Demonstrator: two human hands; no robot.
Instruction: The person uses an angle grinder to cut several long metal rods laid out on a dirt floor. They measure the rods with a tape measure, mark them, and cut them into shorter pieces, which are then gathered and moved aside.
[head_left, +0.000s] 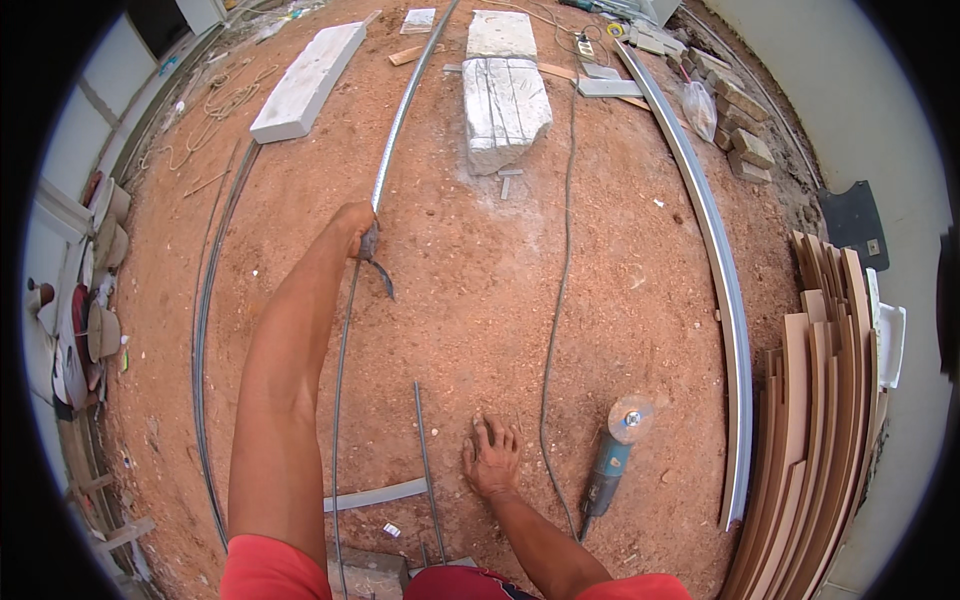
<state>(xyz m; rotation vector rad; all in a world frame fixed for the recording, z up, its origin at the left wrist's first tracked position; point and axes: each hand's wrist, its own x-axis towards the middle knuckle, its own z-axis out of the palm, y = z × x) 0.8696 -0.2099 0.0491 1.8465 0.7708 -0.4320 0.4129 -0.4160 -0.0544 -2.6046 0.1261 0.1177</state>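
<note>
My left hand (pixel 352 232) reaches forward and is closed around the dark case of a tape measure (pixel 369 242), with a black strap hanging from it. Its long silver blade (pixel 408 100) runs out from the case to the far edge of the view. A thin steel rod (pixel 345 370) lies below that hand and stretches back toward me. On the reddish dirt, my right hand (pixel 492 458) rests with fingers spread and nothing in it. Right of it lies a teal angle grinder (pixel 610 462) with a round disc. A shorter rod (pixel 427 450) is just left of my right hand.
White concrete blocks (pixel 505 105) stand ahead, and a long white block (pixel 310 80) lies far left. A grey cable (pixel 557 330) crosses the ground. At right are a long metal channel (pixel 715 240), stacked brown boards (pixel 825 400) and bricks (pixel 745 150). Bent rods (pixel 205 300) lie left.
</note>
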